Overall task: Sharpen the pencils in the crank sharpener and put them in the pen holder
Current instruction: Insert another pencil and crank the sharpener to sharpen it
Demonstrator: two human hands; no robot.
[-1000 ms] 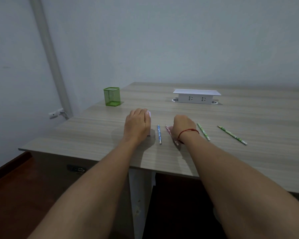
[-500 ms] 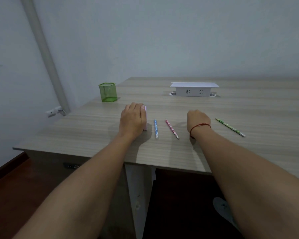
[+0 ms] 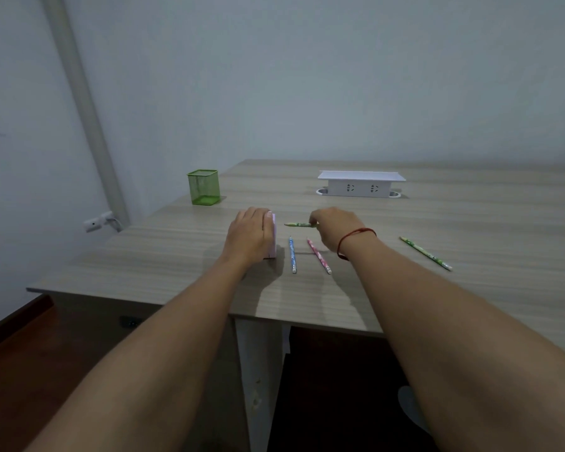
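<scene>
Near desk [image 3: 177, 275]: we see blue pencil [image 3: 292, 255], pink pencil [image 3: 318, 255], green pencil [image 3: 425, 253] lying loose | Middle: left hand [image 3: 249, 238], grip closed over pink sharpener [image 3: 272, 243]; right hand [image 3: 335, 228], grip pinching a green pencil [image 3: 299, 225] pointed at sharpener, apart | Far: green pen holder [image 3: 203, 186]; white socket box [image 3: 359, 185]

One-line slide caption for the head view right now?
Left hand steadies pink sharpener; right hand aims green pencil at it.

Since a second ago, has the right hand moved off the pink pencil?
Yes. The right hand now holds a green pencil above the table, pointed toward the sharpener; the pink pencil lies uncovered.
</scene>
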